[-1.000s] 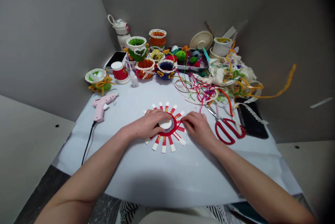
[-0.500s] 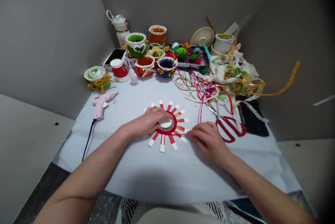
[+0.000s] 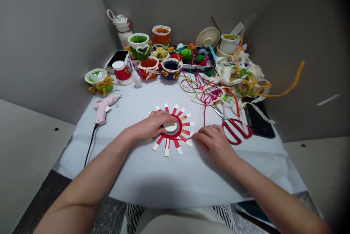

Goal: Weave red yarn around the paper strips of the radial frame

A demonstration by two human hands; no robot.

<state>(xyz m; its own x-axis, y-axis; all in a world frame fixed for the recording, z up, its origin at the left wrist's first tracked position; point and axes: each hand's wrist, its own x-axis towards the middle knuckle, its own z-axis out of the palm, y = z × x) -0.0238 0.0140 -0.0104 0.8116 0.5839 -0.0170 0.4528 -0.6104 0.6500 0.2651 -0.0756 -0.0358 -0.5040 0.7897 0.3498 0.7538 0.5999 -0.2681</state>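
Note:
A paper cup cut into red and white strips (image 3: 175, 143) lies splayed flat on the white table (image 3: 175, 179), with red yarn ringing its round white base (image 3: 171, 127). My left hand (image 3: 153, 126) presses down on that base, fingers curled over it. To the right, my right hand (image 3: 214, 141) pinches a strand of red yarn (image 3: 203, 113) at the edge of the strips. The strand runs up toward the yarn tangle.
Red scissors (image 3: 235, 130) and a black phone (image 3: 257, 119) lie right of my right hand. A pink glue gun (image 3: 102, 107) rests at the left. Decorated cups (image 3: 149, 67), a metal tray of yarn balls (image 3: 195, 59) and a tangle of yarn and lace (image 3: 237, 77) crowd the back.
My right hand has pulled away from the strips to the right and down, drawing the red yarn strand taut. My left hand has stayed on the base.

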